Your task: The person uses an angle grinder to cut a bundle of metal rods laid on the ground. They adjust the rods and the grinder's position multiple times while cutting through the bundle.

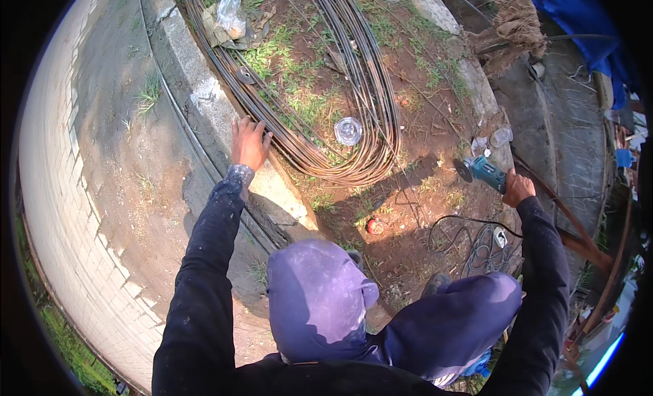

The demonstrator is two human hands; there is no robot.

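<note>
The right hand point(520, 188) is clenched around the rear of a teal grinder point(488, 173), which is held out over the ground at the person's right, its round cutting disc point(463, 170) directed left, toward the rods but well apart from them. The left hand point(250, 145) lies palm down at the outer side of a bundle of rods point(371, 90), its fingers touching them beside the kerb point(211, 96); whether they grip any rod cannot be told. The rods, thin and rusty brown, bend in a U whose rounded end lies nearest the person, with both legs running away from it. Within the bend, against the inner rods, sits a clear round container point(348, 131); a small flat disc point(245, 75) rests on the rods beyond the left hand. Between the rods and the person's knees, a small red object point(375, 226) lies on bare soil. Near the right forearm, a black cord point(457, 218) loops beside a tangle of grey cable point(481, 253) and a white fitting point(500, 237). Farther out, a clear plastic bag point(231, 13) lies by the far rods, brown sacking point(515, 32) hangs at upper right, and a blue sheet point(578, 15) fills the corner behind it.
</note>
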